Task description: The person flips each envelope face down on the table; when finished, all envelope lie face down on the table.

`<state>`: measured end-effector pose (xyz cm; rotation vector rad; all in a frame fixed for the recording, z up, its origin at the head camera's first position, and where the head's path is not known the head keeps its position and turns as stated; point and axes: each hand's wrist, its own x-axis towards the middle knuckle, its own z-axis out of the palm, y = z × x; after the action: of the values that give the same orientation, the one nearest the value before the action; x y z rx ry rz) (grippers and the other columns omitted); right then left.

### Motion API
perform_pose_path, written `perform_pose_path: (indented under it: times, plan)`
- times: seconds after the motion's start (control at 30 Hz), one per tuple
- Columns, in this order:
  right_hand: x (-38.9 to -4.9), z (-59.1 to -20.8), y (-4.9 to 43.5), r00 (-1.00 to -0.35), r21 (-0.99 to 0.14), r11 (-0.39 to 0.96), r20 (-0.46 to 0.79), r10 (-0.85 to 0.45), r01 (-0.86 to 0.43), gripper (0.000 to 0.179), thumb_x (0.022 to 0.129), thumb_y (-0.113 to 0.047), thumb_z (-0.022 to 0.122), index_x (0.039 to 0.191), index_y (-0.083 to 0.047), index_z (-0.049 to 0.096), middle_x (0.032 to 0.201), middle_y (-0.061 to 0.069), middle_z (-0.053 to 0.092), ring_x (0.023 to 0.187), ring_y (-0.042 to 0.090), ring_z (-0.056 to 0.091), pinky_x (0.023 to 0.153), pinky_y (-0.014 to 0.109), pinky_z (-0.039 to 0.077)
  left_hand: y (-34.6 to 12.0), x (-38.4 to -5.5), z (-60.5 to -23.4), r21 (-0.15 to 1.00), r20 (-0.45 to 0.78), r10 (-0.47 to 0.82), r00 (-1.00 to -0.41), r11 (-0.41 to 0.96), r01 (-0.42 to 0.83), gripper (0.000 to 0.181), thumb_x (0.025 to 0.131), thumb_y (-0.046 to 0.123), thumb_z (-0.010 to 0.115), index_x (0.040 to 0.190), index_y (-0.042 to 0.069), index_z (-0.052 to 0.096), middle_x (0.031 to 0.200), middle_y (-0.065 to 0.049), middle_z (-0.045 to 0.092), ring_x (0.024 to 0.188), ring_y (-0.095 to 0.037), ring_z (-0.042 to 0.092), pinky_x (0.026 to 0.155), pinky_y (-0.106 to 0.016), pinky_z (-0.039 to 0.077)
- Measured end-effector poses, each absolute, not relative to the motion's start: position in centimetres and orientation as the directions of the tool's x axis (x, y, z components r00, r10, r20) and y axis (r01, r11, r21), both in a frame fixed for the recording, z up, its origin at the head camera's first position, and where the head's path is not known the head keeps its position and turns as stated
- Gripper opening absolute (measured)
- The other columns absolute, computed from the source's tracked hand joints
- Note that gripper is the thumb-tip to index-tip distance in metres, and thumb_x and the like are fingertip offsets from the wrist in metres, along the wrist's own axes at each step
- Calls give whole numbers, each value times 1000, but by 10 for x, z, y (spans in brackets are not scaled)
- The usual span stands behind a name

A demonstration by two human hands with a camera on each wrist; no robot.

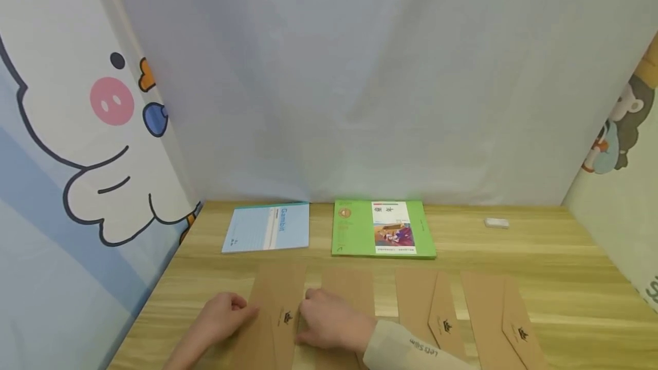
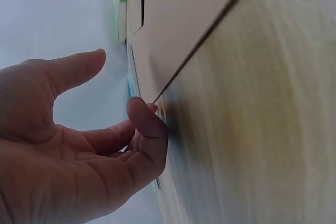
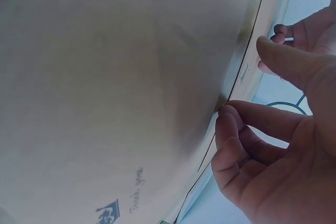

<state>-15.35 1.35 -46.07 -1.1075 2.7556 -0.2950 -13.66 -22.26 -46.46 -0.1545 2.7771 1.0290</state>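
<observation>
Several brown kraft paper envelopes lie side by side along the front of the table. My left hand (image 1: 223, 318) is at the left edge of the leftmost envelope (image 1: 280, 301); in the left wrist view its thumb stands apart from the loosely bent fingers (image 2: 149, 135) by the envelope's edge. Over the second envelope (image 1: 349, 281) reaches my right hand (image 1: 334, 321), its fingers by the leftmost envelope's right edge. The right wrist view shows bent fingers (image 3: 231, 145) at a paper edge, thumb apart. Farther right lie a third envelope (image 1: 416, 301) and a fourth envelope (image 1: 485, 307).
Behind the envelopes lie a light blue notebook (image 1: 257, 230) and a green book (image 1: 354, 233) with a picture on its cover. A small white block (image 1: 496, 223) sits at the back right. A pale curtain (image 1: 334, 84) closes off the table's far side.
</observation>
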Motion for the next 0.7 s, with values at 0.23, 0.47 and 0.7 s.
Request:
perform_pose_path:
  times: [0.23, 0.47, 0.7]
  plan:
    - [-154, -463, 14, -707, -246, 698, -63, -704, -673, 33, 77, -41, 77, 77, -11, 64, 80, -3, 52, 65, 8, 45, 61, 24, 44, -220, -138, -464, 659, -212, -47, -976, 731, -178, 30, 86, 30, 69, 78, 2, 64, 65, -1, 53, 56, -16, 47, 51, -30, 40]
    - [-156, -461, 13, -697, -223, 694, -80, -713, -684, 29, 73, -35, 81, 78, -11, 64, 85, -2, 54, 71, 8, 46, 63, 23, 45, -222, -140, -468, 703, -228, -44, -973, 684, -196, 43, 86, 34, 68, 56, 11, 48, 49, 4, 36, 45, -10, 33, 45, -25, 28]
    - [-154, -459, 12, -692, -211, 691, -84, -717, -691, 29, 72, -34, 82, 74, -13, 62, 83, -2, 54, 68, 7, 45, 61, 23, 45, -220, -141, -466, 702, -255, -33, -966, 680, -209, 54, 88, 37, 66, 50, 14, 35, 46, 6, 25, 44, -9, 22, 44, -24, 21]
